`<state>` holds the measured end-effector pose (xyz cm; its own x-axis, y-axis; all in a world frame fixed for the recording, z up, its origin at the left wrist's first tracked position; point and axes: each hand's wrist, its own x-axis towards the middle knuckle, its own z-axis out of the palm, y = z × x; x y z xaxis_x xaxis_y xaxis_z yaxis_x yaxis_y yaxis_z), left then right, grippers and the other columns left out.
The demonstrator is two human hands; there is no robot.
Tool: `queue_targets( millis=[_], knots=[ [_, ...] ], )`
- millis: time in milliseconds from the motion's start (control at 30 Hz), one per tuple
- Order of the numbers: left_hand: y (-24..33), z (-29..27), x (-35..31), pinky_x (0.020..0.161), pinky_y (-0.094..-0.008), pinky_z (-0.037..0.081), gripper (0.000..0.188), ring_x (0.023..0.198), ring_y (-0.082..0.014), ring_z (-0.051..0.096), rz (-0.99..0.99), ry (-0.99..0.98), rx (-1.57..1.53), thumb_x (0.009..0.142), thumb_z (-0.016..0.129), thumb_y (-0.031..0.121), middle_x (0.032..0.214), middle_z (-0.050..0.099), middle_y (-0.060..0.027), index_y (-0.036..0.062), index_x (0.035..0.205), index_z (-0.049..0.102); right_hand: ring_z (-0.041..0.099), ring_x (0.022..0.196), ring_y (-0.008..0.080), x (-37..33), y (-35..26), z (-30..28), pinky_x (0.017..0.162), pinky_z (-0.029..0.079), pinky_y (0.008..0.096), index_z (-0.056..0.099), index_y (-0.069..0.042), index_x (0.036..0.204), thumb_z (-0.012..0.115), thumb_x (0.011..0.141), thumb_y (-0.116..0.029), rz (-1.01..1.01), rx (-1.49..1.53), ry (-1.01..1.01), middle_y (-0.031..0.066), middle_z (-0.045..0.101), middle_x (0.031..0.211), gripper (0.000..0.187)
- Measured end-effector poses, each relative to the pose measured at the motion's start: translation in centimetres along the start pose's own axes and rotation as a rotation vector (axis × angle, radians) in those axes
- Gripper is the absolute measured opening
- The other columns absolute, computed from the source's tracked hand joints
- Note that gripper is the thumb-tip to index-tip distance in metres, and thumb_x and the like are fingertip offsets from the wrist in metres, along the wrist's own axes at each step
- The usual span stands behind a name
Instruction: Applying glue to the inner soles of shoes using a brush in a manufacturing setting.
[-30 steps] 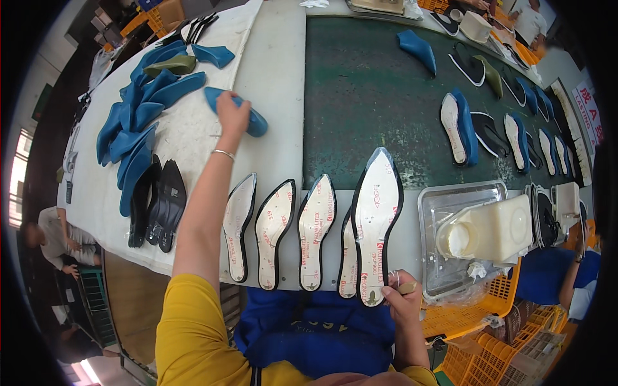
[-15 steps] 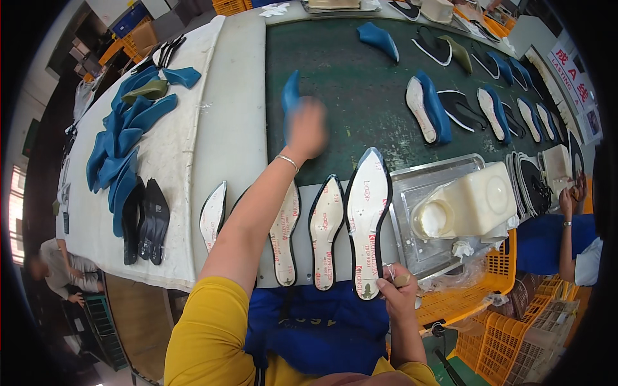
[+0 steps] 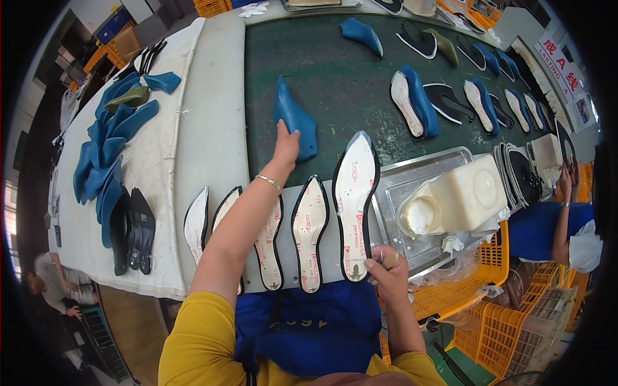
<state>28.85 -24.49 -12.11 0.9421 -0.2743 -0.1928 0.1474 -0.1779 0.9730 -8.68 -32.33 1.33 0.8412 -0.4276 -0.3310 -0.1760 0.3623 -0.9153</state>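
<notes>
On the dark green mat a blue shoe last (image 3: pixel 297 123) lies on its side, toe pointing away. My left hand (image 3: pixel 286 145) is closed on its near part, the thumb on top and other fingers partly hidden. My right hand (image 3: pixel 390 273) pinches the heel end of a white insole (image 3: pixel 356 193) with a black rim, held toe up at the near table edge. A short tan stub (image 3: pixel 391 259), perhaps a tool handle, also shows among those fingers. Left of it lies a similar insole (image 3: pixel 310 225); several more are partly covered by my left forearm.
Blue lasts (image 3: pixel 112 145) are heaped on the white cloth at left, with black soles (image 3: pixel 140 228) beside them. A metal tray (image 3: pixel 394 186) bears a cream plastic container (image 3: pixel 467 196). Lasts with insoles (image 3: pixel 415 103) stand at right. Another person's hands (image 3: pixel 569 177) work at far right.
The blue last has turned from a narrow upright look to showing its broad side. My left hand, blurred before, now rests steady on it. The whole view has shifted slightly.
</notes>
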Motion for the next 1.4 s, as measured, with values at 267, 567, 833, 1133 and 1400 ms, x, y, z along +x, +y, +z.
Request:
queue_targets(
  millis=[267, 567, 833, 1133, 1400],
  knots=[
    [5.0, -3.4, -3.7, 0.115, -0.0364, 0.023, 0.067, 0.143, -0.0299, 0.026, -0.057, -0.039, -0.063, 0.098, 0.049, 0.020, 0.155, 0.026, -0.0204, 0.0035, 0.153, 0.013, 0.053, 0.058, 0.0059, 8.2, -4.8, 4.0, 0.052, 0.042, 0.0234, 0.061, -0.002, 0.088, 0.067, 0.086, -0.011, -0.198, -0.414, -0.064, 0.0001, 0.058, 0.068, 0.011],
    [9.9, -20.8, -15.4, 0.110, -0.0324, 0.031, 0.042, 0.134, -0.0229, 0.041, 0.350, 0.065, -0.056, 0.101, 0.046, 0.018, 0.140, 0.048, -0.0124, 0.0023, 0.140, 0.044, 0.062, 0.078, 0.0422, 25.6, -1.9, 13.9, 0.068, 0.049, 0.0461, 0.063, -0.001, 0.082, 0.065, 0.078, -0.021, -0.464, -1.062, -0.113, 0.0224, 0.064, 0.078, 0.020],
    [2.2, -30.5, -27.8, 0.103, -0.0317, 0.039, 0.036, 0.120, -0.0197, 0.053, 0.214, 0.434, -0.071, 0.100, 0.043, 0.009, 0.132, 0.054, -0.0122, -0.0022, 0.133, 0.048, 0.065, 0.084, 0.0390, 28.6, 1.3, 15.6, 0.072, 0.051, 0.0489, 0.065, -0.008, 0.086, 0.069, 0.079, -0.036, -0.492, -1.576, 0.067, 0.0183, 0.068, 0.086, 0.029],
    [-4.7, -30.2, -32.3, 0.102, -0.0407, 0.041, 0.030, 0.119, -0.0355, 0.054, 0.269, 0.624, 0.469, 0.090, 0.056, 0.012, 0.120, 0.062, -0.0177, 0.0045, 0.118, 0.062, 0.058, 0.061, 0.0242, 18.8, -1.2, 12.8, 0.059, 0.046, 0.0345, 0.062, -0.003, 0.082, 0.065, 0.088, -0.029, -0.472, -1.086, -0.080, 0.0107, 0.061, 0.071, 0.028],
    [-3.8, -30.6, -33.9, 0.102, -0.0475, 0.039, 0.029, 0.122, -0.0414, 0.051, 0.315, 0.573, 0.486, 0.088, 0.060, 0.017, 0.119, 0.064, -0.0170, 0.0065, 0.114, 0.064, 0.057, 0.071, 0.0120, 7.9, -2.6, 7.5, 0.066, 0.045, 0.0240, 0.063, 0.000, 0.102, 0.051, 0.098, -0.033, -0.341, -0.287, -0.049, 0.0071, 0.062, 0.085, 0.035]
  ],
)
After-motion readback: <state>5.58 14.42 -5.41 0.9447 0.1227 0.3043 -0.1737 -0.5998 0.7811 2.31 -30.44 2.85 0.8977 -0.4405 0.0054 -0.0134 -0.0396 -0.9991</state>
